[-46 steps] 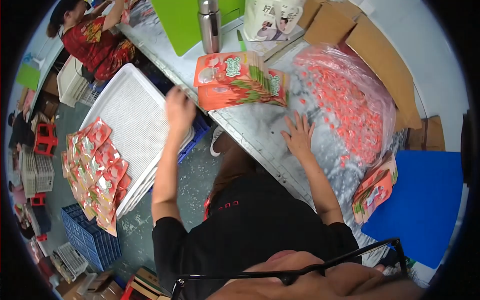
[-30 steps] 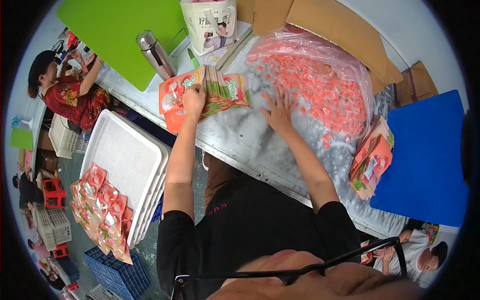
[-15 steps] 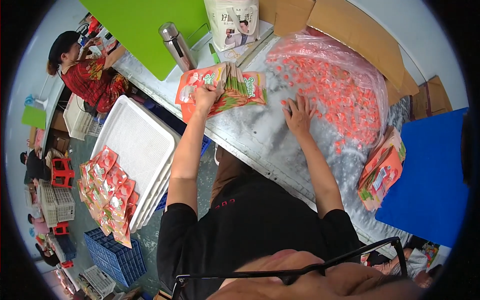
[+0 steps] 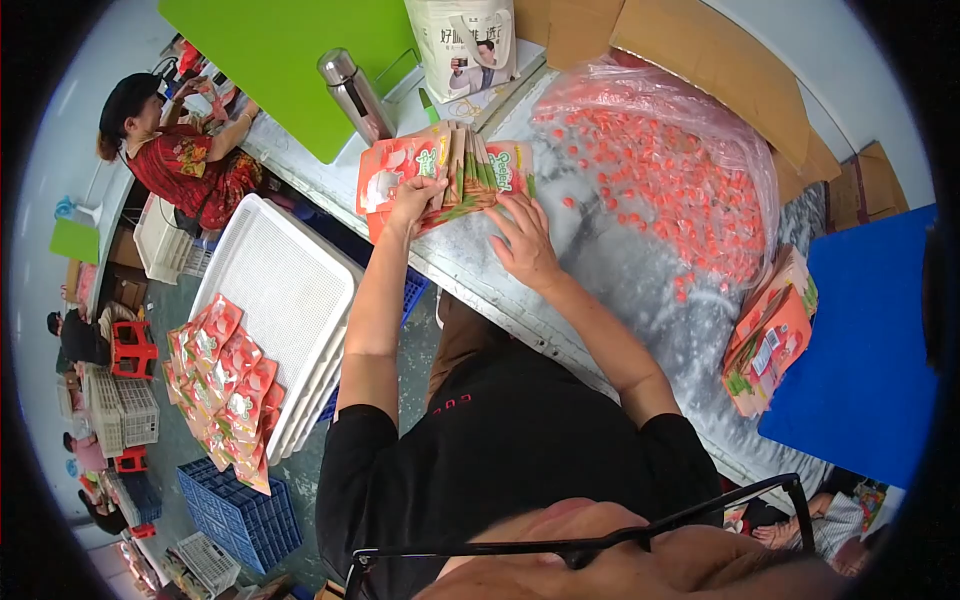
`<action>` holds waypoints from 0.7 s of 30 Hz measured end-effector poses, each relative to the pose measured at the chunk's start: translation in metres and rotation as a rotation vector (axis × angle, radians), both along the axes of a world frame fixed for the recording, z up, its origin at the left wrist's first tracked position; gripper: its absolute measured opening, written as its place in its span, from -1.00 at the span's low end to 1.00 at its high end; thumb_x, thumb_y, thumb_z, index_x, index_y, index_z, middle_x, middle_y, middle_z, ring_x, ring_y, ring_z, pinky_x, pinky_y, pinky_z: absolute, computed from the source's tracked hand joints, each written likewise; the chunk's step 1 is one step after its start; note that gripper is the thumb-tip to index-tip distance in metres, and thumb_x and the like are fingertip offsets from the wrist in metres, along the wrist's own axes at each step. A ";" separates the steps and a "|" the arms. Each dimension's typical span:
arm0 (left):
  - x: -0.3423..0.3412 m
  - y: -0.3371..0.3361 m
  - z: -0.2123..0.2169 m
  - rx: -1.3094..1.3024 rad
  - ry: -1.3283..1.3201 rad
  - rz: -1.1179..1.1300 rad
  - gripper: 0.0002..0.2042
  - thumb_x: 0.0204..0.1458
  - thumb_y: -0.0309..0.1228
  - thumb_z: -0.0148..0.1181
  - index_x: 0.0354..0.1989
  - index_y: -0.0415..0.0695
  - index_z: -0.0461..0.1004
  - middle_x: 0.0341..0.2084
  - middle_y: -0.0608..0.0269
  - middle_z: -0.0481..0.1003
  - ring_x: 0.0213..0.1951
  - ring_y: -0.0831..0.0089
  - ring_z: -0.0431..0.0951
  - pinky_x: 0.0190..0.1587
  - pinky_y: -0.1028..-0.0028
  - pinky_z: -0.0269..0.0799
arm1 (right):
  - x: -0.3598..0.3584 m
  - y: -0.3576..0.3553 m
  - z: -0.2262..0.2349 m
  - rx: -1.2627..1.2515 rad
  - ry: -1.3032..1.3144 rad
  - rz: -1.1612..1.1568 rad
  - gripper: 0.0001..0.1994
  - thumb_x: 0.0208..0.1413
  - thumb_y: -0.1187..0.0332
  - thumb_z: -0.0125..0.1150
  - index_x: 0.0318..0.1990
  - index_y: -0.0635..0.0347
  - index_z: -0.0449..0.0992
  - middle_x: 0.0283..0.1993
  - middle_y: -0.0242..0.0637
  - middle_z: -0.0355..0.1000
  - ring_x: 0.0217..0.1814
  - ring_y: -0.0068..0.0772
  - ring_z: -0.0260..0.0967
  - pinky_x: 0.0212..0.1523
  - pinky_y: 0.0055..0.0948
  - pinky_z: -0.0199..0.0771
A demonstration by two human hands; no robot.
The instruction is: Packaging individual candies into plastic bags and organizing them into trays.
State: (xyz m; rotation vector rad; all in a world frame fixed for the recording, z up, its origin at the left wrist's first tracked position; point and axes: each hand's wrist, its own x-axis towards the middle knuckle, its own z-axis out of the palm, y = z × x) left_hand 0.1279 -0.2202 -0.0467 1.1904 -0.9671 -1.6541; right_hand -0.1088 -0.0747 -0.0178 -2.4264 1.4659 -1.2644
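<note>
A fanned stack of red and green printed pouches (image 4: 470,175) lies at the table's near-left edge. My left hand (image 4: 415,203) is closed at the left part of the stack, its fingers pinching a pouch edge. Beside the stack's lower right, my right hand (image 4: 525,243) is open, fingers stretched toward the pouches and thumb apart; whether a small piece lies under its fingers is hidden. Many small red wrapped pieces (image 4: 690,190) spill from a clear pink plastic bag (image 4: 752,165) at the right. One loose red piece (image 4: 568,202) sits between the bag and my right hand.
A steel thermos (image 4: 357,95) and a white tote bag (image 4: 462,50) stand behind the pouches. More pouches (image 4: 770,345) lie beside a blue panel (image 4: 860,340). Filled pouches (image 4: 222,385) rest on stacked white trays (image 4: 285,270). Another person (image 4: 180,155) works at the far left.
My right hand has moved left, away from the red pieces to the edge of the pouch stack. The left hand stays at the pouches, with little movement.
</note>
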 end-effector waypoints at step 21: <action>-0.057 0.171 0.100 -0.297 -0.225 0.091 -0.82 0.09 -0.56 0.38 -0.49 -0.18 0.48 -0.66 0.41 0.44 -0.61 0.69 0.36 -0.52 0.60 0.24 | 0.003 0.046 0.037 -0.173 0.036 0.179 -0.82 -0.06 0.35 0.41 -0.32 0.15 0.55 -0.28 -0.35 0.43 -0.06 -0.25 0.42 0.03 -0.16 0.36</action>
